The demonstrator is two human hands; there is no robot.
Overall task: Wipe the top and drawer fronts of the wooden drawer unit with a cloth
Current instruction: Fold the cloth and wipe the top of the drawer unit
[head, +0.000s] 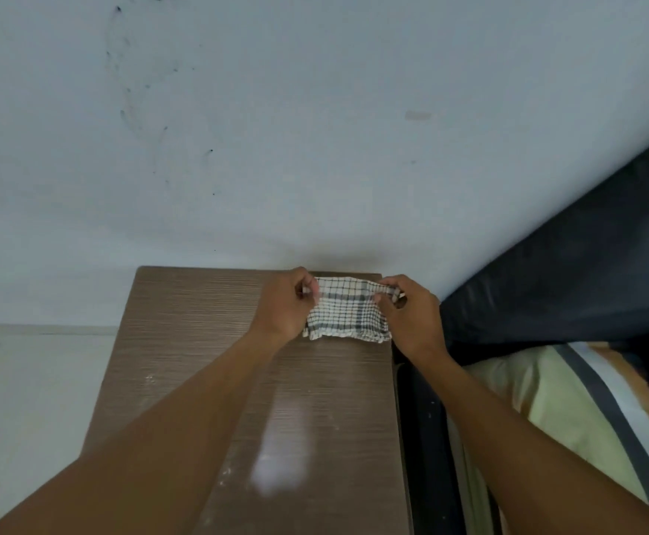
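A white cloth with dark grey checks (348, 314) is stretched between both my hands over the far right corner of the wooden drawer unit's top (207, 334). My left hand (286, 305) pinches the cloth's left upper edge. The cloth's right upper edge is gripped by my right hand (411, 314). Its lower hem hangs down to the wood. The brown top has pale dusty smears and a light glare near its front. The drawer fronts are out of view.
A pale blue-grey wall (315, 129) with dark scuff marks stands right behind the unit. To the right are a dark headboard or cushion (585, 272) and a bed with a yellow and striped pillow (570, 411). A narrow dark gap (423, 438) separates unit and bed.
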